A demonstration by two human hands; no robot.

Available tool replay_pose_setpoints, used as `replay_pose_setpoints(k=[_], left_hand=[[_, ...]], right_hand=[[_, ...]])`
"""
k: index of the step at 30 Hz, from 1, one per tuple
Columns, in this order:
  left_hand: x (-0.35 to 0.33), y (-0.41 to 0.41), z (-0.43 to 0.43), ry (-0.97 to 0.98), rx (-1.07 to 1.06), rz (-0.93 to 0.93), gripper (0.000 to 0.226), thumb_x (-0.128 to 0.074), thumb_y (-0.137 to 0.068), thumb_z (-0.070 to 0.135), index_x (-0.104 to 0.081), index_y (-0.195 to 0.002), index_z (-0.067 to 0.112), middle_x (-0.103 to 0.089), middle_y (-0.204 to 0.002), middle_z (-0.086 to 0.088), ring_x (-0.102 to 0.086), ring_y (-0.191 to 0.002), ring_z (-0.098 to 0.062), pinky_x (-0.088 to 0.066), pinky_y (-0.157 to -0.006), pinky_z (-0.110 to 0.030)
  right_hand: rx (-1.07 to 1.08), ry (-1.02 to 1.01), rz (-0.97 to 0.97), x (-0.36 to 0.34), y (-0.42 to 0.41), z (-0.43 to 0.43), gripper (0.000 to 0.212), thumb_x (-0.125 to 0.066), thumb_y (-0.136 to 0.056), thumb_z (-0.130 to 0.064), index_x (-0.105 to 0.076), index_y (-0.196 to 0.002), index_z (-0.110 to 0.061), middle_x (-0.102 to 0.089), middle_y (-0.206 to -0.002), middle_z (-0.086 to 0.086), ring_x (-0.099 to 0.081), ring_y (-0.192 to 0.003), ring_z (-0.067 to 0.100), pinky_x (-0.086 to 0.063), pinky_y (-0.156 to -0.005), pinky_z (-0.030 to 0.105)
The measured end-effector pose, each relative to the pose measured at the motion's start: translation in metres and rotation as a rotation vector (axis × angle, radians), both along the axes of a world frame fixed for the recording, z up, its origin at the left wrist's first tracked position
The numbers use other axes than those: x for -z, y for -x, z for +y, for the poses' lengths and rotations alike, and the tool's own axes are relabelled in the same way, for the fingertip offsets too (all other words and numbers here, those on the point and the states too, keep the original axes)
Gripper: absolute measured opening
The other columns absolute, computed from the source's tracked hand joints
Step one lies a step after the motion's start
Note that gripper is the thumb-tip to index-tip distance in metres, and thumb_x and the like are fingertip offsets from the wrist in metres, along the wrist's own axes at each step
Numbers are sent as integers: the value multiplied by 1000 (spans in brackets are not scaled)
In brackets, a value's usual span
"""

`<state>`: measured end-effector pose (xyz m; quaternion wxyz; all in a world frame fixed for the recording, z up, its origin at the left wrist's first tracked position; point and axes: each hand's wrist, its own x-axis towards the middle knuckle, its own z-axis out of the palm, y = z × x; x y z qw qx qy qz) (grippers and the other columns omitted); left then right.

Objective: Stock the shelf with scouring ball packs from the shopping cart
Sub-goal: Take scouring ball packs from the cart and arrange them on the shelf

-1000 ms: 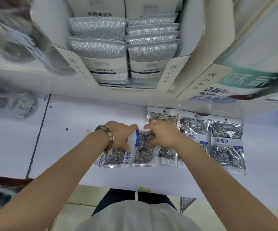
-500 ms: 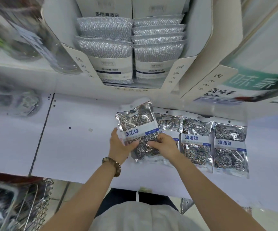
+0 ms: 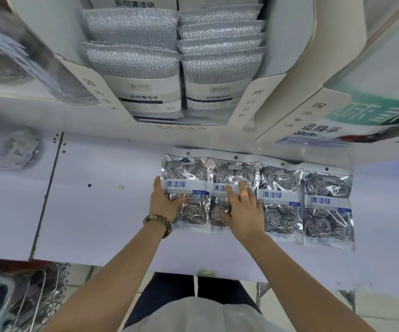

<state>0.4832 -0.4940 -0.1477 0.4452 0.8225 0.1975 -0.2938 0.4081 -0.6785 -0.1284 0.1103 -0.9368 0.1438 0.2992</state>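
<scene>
Lowered from where it was being held up half a second ago, the newest clear-and-silver film pack of steel scouring balls (image 3: 186, 185) is now lying flat on the white shelf (image 3: 98, 200), at the left end of a row of four. Both hands are holding nothing. The left hand (image 3: 163, 203) is pressing straight fingers against that pack's left edge, with the thumb resting on its face. The right hand (image 3: 245, 209) is lying flat with spread fingers on the second pack (image 3: 232, 176).

To the right, the third pack (image 3: 277, 202) and fourth pack (image 3: 326, 212) are lying edge to edge. The wire shopping cart (image 3: 45, 291) is waiting near left, and a cardboard display box of silver woven sponges (image 3: 131, 65) is sitting beyond the row.

The film looks slick. A sideways push that is too firm is likely to ride the new pack over its neighbour or shunt the whole row rightward. Dragging the hands back carelessly risks pulling the packs towards the near edge.
</scene>
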Motion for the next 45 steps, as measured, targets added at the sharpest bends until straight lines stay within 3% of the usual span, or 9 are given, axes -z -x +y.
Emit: replay_pose_setpoints(k=[3, 6, 8, 21, 28, 32, 35, 41, 45], left_hand=[[2, 4, -2, -233, 226, -130, 98, -73, -76, 34, -9, -149, 20, -18, -148, -18, -29, -132, -33, -32, -105, -42], [2, 19, -4, -452, 821, -267, 94, -57, -78, 60, -1, -148, 30, 11, -156, -9, 5, -143, -29, -6, -114, -46], [4, 29, -7, -507, 1059, -245, 89, -49, -81, 63, 2, -147, 34, 18, -155, -6, 14, -142, -30, 0, -114, -50], [7, 30, -24, -613, 1111, -211, 84, -49, -87, 54, 5, -148, 29, 20, -154, -10, 12, -141, -37, -7, -112, -57], [-15, 28, -28, -522, 955, -276, 64, -48, -93, 38, -17, -146, 21, -5, -155, -13, -8, -142, -29, -14, -114, -44], [-42, 38, -21, -364, 685, -291, 56, -46, -94, 27, -24, -145, 22, -16, -154, -6, -17, -140, -24, -18, -114, -41], [-60, 47, -5, -291, 459, -383, 49, -52, -91, 22, -38, -139, 21, -29, -148, -4, -31, -134, -23, -27, -109, -38], [-95, 81, 49, -255, 28, -515, 39, -55, -89, 18, -51, -127, 12, -48, -131, -7, -49, -118, -23, -40, -97, -34], [-114, 110, 86, -305, -202, -493, 44, -55, -91, 14, -44, -134, 12, -45, -134, -6, -43, -123, -19, -34, -104, -29]], right_hand=[[-11, 11, 35, 10, 6, -2, 77, -48, -94, -47, 3, -151, -32, 22, -157, 7, 16, -145, 29, -1, -116, 49], [-21, 18, 41, 16, 11, -4, 87, -49, -89, -57, 7, -150, -32, 26, -155, 7, 19, -144, 29, 0, -116, 47], [-25, 18, 49, 17, 11, -6, 90, -51, -87, -59, 7, -150, -32, 26, -155, 6, 18, -144, 29, -2, -117, 46], [4, -3, 122, 12, -2, 2, 88, -54, -91, -45, 8, -151, -25, 29, -154, 11, 20, -143, 33, -5, -118, 47], [13, -56, 38, -5, -10, 1, 80, -57, -92, -31, -4, -152, -22, 10, -158, 14, 3, -146, 33, -16, -117, 48], [28, -252, -146, -28, -14, 5, 71, -59, -90, -28, -19, -149, -20, -12, -158, 11, -25, -141, 29, -33, -106, 42], [37, -427, -209, -49, -20, 15, 66, -60, -91, -25, -25, -147, -22, -30, -150, 10, -46, -125, 27, -40, -96, 36], [-152, -582, -232, -73, -37, 57, 59, -60, -91, -26, -34, -144, -23, -40, -146, 9, -36, -133, 24, -33, -103, 33], [-288, -673, -218, -87, -43, 102, 53, -60, -91, -19, -41, -140, -17, -44, -140, 8, -42, -124, 21, -27, -87, 17]])
